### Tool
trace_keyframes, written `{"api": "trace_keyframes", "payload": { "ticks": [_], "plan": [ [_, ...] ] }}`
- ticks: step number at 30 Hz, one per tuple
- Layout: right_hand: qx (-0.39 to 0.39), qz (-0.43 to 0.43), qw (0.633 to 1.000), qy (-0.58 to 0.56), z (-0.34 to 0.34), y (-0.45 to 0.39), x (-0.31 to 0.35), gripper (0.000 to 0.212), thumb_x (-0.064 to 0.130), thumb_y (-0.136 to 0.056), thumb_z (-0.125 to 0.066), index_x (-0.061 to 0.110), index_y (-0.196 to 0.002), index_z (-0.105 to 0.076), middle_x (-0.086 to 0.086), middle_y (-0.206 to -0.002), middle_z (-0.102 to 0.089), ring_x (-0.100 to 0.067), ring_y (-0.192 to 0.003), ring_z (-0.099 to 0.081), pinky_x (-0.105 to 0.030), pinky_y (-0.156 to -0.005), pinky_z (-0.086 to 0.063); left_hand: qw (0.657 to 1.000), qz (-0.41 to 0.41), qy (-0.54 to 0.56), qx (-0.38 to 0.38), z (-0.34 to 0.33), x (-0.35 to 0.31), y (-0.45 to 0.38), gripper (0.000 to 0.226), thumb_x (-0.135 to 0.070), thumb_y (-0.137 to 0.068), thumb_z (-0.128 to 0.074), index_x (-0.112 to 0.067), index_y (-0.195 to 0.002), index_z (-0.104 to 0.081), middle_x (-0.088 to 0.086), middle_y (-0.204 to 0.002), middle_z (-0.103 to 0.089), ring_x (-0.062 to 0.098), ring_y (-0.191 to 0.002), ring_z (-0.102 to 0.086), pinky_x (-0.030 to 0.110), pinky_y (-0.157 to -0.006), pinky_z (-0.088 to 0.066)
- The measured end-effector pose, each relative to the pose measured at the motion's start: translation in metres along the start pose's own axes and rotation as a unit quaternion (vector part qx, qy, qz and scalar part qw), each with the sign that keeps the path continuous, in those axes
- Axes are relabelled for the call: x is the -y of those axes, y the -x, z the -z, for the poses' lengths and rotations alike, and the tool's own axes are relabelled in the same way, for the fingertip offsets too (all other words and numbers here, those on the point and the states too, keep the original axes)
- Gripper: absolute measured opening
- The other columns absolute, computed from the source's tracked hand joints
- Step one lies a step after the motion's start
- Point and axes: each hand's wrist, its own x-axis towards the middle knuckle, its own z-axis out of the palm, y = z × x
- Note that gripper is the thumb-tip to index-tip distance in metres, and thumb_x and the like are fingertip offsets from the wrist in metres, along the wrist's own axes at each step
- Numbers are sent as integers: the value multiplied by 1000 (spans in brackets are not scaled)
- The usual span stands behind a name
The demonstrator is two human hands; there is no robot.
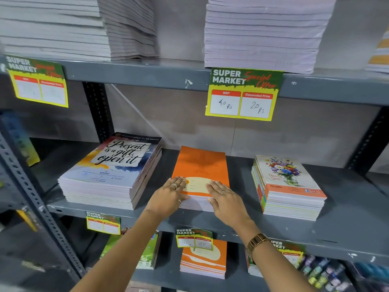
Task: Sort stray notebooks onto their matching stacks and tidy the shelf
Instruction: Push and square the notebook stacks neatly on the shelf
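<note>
An orange notebook stack (201,165) sits in the middle of the grey middle shelf (347,216). My left hand (170,197) lies flat on its near left corner, thumb against the stack's front edge. My right hand (226,199) rests flat on its near right corner, thumb also at the front edge. Both palms press down with the fingers together. To the left lies a taller stack topped by a "Present is a gift, open it" notebook (113,165). On the right stands a flower-cover notebook stack (288,186).
Tall white paper stacks (263,32) fill the shelf above. Yellow-green price tags (242,94) hang from the shelf edges. The shelf below holds another orange stack (203,262) and green-cover books (147,253). A perforated steel upright (31,190) slants at the left.
</note>
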Motion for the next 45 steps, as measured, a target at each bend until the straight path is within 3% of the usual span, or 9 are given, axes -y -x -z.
{"api": "trace_keyframes", "payload": {
  "ticks": [5, 9, 13, 15, 18, 23, 27, 35, 45],
  "plan": [
    [15, 12, 1000, -10, 5, 0, 0, 54, 40, -98, -32, 19, -148, -25, 0, -157, -24, -15, -146, -17, -29, -120, -11, 1000, 7, 17, 15, 2, 1, 3, 64, -47, -97, -29, -13, -149, -14, 4, -159, -14, 15, -147, -7, 30, -121, -4],
    [14, 30, 999, -19, 11, -6, 4, 64, 47, -96, -31, 16, -150, -14, -4, -160, -12, -19, -148, -6, -32, -121, -2, 998, 52, -26, -4, 10, 14, 15, 112, -77, -63, 23, -11, -149, -4, 5, -160, -5, 18, -148, -3, 34, -121, 0],
    [-1, 60, 997, -38, 12, -17, 22, 71, 49, -96, -32, 14, -151, -3, -4, -160, 2, -18, -148, 7, -30, -113, 13, 993, 104, -51, -21, 21, 37, 38, 126, -78, -49, 35, -11, -149, -4, 5, -160, -4, 19, -148, -1, 35, -121, -2],
    [-7, 79, 996, -48, 12, -20, 35, 72, 48, -96, -33, 14, -150, -2, -4, -160, 3, -18, -147, 8, -29, -112, 14, 990, 124, -60, -22, 28, 51, 48, 113, -76, -60, 28, -11, -149, -1, 6, -160, -2, 20, -148, 0, 37, -121, -3],
    [-3, 107, 993, -45, 10, -26, 58, 73, 47, -95, -34, 13, -150, -1, -4, -160, 4, -18, -147, 9, -30, -112, 15, 985, 159, -62, -22, 31, 78, 63, 86, -65, -85, -6, -8, -148, 1, 6, -158, 6, 20, -148, 2, 37, -121, -2],
    [33, 113, 992, -48, 3, -45, 105, 79, 51, -92, -37, 12, -151, 0, -4, -160, 5, -17, -148, 7, -36, -119, 7, 982, 181, -59, 5, 36, 126, 86, 107, -80, -70, 3, -7, -148, 0, 8, -158, 3, 21, -148, 0, 38, -122, -3],
    [42, 110, 991, -57, -2, -69, 151, 80, 52, -93, -37, 11, -150, 0, -5, -160, 3, -17, -148, 4, -33, -119, 4, 984, 165, -60, 8, 38, 165, 95, 83, -60, -91, -29, -9, -149, 1, 8, -160, -2, 19, -148, 0, 39, -123, -4],
    [70, 62, 993, -75, -18, -111, 229, 74, 46, -95, -37, 7, -150, -5, -10, -160, -4, -19, -148, -4, -33, -120, -2, 992, 110, -49, 40, 42, 230, 101, 79, -57, -93, -28, -8, -149, -2, 8, -160, -4, 19, -148, -2, 36, -122, -5],
    [60, 1, 998, -2, -28, -120, 253, 61, 41, -99, -29, 7, -149, -15, -10, -159, -15, -22, -147, -12, -41, -121, -8, 994, 82, 29, -69, 28, 249, 101, 54, -33, -99, -35, -8, -146, -25, 9, -154, -30, 18, -144, -22, 29, -120, -14]
  ]
}}
